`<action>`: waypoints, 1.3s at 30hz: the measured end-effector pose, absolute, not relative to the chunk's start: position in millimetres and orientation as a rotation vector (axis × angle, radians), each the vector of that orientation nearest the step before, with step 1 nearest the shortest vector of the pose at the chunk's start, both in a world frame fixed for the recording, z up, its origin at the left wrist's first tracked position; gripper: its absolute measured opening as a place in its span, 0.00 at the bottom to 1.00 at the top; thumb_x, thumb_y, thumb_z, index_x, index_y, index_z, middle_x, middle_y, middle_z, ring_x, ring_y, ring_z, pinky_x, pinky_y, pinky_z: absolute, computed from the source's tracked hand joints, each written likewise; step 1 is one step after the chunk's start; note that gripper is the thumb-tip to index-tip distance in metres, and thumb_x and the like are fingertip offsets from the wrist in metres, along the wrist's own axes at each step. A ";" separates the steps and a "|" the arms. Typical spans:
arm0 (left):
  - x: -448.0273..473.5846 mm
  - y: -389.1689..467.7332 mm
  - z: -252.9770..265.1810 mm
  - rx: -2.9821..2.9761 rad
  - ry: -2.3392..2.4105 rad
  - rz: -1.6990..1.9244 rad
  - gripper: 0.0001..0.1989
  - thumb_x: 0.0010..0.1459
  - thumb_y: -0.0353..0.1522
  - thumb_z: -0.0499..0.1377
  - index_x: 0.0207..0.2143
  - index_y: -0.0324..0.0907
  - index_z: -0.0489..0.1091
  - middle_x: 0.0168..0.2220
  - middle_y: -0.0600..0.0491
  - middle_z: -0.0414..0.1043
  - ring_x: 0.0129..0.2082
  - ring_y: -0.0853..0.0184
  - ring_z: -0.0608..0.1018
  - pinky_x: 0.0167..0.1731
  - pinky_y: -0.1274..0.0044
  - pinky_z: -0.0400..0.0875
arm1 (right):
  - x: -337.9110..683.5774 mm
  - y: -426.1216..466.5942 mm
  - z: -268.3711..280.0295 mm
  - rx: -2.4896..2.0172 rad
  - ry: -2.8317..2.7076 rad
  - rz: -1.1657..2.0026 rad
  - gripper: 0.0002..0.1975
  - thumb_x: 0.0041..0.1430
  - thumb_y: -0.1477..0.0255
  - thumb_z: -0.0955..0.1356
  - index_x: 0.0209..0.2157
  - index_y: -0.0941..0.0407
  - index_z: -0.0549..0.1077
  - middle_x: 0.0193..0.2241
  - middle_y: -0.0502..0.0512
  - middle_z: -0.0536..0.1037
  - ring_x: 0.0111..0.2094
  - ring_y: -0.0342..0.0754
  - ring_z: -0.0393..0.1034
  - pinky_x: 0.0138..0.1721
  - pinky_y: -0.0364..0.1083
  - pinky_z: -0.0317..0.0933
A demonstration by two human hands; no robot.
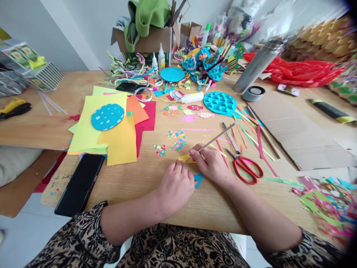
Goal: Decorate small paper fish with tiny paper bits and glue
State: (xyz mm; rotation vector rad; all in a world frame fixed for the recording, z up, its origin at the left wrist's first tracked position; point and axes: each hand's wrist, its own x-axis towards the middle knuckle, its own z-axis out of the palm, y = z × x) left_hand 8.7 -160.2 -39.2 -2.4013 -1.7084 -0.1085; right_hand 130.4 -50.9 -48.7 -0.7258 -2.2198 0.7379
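A small yellow paper fish (183, 158) lies on the table between my hands, its tail end covered by my right fingers. My right hand (213, 163) pinches a thin wooden stick (219, 137), slanting up to the right, its lower end down at the fish. My left hand (176, 186) rests closed on the table just below the fish, with its fingertips tucked out of sight. A blue paper scrap (198, 179) lies between the hands. Beyond the fish are piles of tiny paper bits (178, 143) and several finished-looking paper fish (189, 118).
Red-handled scissors (247, 169) and a pen (231, 138) lie right of my right hand, among paper strips (260, 141). A black phone (80, 185) and coloured sheets (122, 145) lie left. A steel flask (258, 67) stands behind a cardboard sheet (301, 130).
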 end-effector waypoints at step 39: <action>9.8 -158.3 -31.1 -2.448 -1.808 -0.119 0.22 0.58 0.42 0.62 0.46 0.32 0.69 0.40 0.42 0.73 0.41 0.57 0.74 0.39 0.68 0.68 | 141.3 -38.3 -37.9 -0.895 -2.004 0.791 0.20 0.67 0.61 0.61 0.23 0.56 0.68 0.18 0.51 0.72 0.18 0.42 0.67 0.20 0.42 0.59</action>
